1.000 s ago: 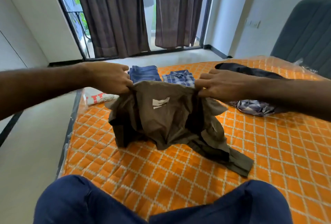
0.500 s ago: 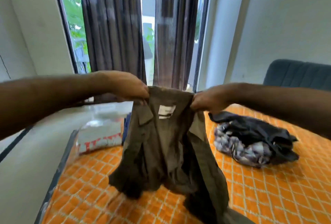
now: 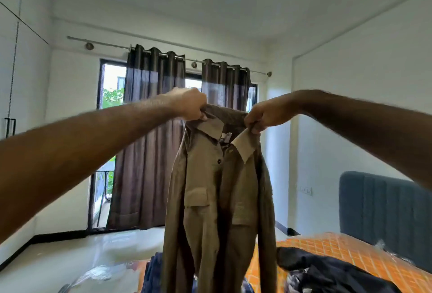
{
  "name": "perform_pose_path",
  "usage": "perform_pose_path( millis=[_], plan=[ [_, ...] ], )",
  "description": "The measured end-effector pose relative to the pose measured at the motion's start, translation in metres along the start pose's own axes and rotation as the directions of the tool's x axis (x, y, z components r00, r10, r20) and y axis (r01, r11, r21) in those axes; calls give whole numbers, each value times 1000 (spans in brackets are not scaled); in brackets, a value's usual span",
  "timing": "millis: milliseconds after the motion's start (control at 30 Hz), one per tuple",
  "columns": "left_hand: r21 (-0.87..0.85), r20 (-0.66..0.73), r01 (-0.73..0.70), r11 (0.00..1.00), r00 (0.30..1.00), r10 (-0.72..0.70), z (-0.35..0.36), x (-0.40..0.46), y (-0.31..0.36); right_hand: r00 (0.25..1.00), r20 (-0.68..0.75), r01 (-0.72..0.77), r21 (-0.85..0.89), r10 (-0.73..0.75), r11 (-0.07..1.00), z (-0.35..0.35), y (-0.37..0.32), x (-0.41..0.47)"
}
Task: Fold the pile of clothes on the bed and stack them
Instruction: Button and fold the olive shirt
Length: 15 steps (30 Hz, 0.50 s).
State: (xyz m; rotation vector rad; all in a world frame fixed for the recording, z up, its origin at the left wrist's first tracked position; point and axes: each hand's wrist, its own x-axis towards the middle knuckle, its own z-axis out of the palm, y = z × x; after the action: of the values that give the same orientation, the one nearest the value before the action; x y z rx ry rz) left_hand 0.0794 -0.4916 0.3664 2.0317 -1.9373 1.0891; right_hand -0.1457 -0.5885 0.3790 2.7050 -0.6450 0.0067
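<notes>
An olive-brown button shirt [image 3: 217, 203] hangs full length in the air in front of me, front side facing me, with its collar and chest pockets showing. My left hand [image 3: 189, 104] grips the left end of the collar and shoulder. My right hand [image 3: 263, 116] pinches the right end. A heap of unfolded clothes [image 3: 327, 271], dark on top with a checked garment under it, lies on the orange quilted bed [image 3: 332, 246] at lower right. Folded blue garments [image 3: 153, 271] peek out behind the shirt's lower left edge.
A blue-grey headboard [image 3: 383, 210] stands at the right end of the bed. Brown curtains [image 3: 149, 143] hang over a glass door straight ahead. The pale floor [image 3: 70, 260] lies to the left, with clear plastic wrap on it near the bed.
Both hands have raised the shirt from the bed to about head height, so it now hangs straight down. My view has tilted up toward the ceiling.
</notes>
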Motion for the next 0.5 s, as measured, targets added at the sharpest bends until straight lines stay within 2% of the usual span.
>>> perform_pose_path(
  millis=[133, 333, 500],
  plan=[
    [-26, -224, -64, 998, 973, 56, 10, -15, -10, 968, -244, 48, -42, -56, 998, 10, 10, -14],
    [-175, -294, -154, 973, 951, 97, 14, -20, -6, 845, -517, 125, -54, -135, 991, 24, 6, -13],
    [-199, -437, -210, 957, 893, 105, 32, -25, 2, 754, -657, -33, -73, -24, 997, 51, -1, -2]
  ],
)
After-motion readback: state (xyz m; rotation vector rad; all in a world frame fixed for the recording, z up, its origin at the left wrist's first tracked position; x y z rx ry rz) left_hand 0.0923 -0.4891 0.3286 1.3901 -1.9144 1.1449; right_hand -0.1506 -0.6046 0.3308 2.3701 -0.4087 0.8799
